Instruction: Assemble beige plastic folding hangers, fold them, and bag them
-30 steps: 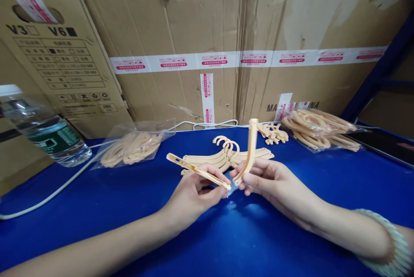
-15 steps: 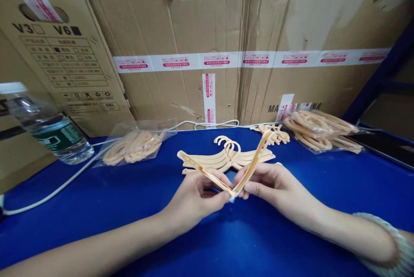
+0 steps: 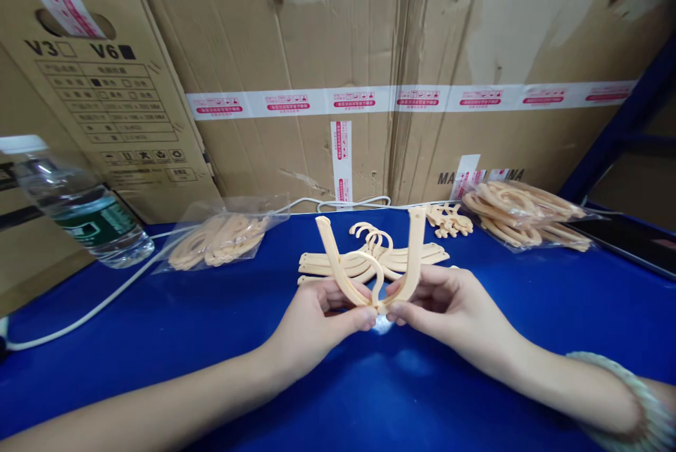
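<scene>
My left hand (image 3: 322,315) pinches the left arm (image 3: 338,267) of a peach plastic folding hanger. My right hand (image 3: 441,300) pinches the hanger's right arm (image 3: 412,255). Both arms stand up in a V, joined at the bottom between my fingertips, with a small hook (image 3: 376,276) curling up in the middle. Just behind my hands a stack of finished hangers (image 3: 370,255) lies flat on the blue table (image 3: 211,339).
A bag of hanger parts (image 3: 219,241) lies at the back left, another bag (image 3: 522,212) at the back right, with loose hooks (image 3: 448,220) beside it. A water bottle (image 3: 79,209) lies on its side at far left. A white cable (image 3: 100,300) crosses the table. Cardboard boxes (image 3: 338,65) wall the back.
The two hanger arms were apart, then met at their lower ends. Both arms have since swung upward into a steeper V, and the hook now shows between them.
</scene>
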A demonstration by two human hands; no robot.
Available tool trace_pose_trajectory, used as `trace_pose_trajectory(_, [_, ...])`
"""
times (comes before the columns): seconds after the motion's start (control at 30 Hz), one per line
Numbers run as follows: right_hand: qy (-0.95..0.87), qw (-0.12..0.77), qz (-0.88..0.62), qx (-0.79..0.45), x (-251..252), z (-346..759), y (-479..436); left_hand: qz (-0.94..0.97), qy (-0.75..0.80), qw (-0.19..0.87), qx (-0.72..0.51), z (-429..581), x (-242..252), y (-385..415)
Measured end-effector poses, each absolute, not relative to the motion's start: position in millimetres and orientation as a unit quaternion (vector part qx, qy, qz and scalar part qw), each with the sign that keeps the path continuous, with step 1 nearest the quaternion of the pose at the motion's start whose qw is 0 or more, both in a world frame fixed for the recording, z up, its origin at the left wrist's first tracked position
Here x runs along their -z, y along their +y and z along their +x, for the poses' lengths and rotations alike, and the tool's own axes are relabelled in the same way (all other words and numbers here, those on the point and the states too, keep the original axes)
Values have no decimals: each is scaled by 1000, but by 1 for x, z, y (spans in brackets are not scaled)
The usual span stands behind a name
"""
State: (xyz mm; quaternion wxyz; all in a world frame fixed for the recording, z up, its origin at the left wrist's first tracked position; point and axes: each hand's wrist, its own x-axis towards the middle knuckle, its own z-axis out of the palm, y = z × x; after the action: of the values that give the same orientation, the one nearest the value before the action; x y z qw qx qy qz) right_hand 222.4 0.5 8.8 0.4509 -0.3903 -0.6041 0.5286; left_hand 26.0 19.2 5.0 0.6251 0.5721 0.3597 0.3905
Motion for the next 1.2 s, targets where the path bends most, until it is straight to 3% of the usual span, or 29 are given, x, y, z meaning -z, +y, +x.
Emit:
trace_pose_trajectory(0.27, [-638, 421, -411, -497, -37, 252, 25, 530, 376, 602, -464, 13, -17, 30])
trace_pose_trajectory(0.5, [-821, 314, -393, -270, -58, 304, 54, 550, 382, 557, -491, -4, -29, 54])
trace_pose_trajectory(0.63, [-895, 227, -367, -112, -61, 316, 60, 621, 379, 470, -500, -16, -26, 68])
trace_pose_trajectory(0.93, [-903, 56, -399, -146, -58, 317, 60, 817, 304, 312, -379, -39, -21, 82])
trace_pose_trajectory(1.1, [-884, 32, -444, -142, -59, 312, 53, 924, 239, 61, -292, -22, -25, 56])
trace_pose_trajectory(1.2, [-871, 22, -478, -111, -61, 306, 42, 949, 213, -17, -231, -7, -24, 27])
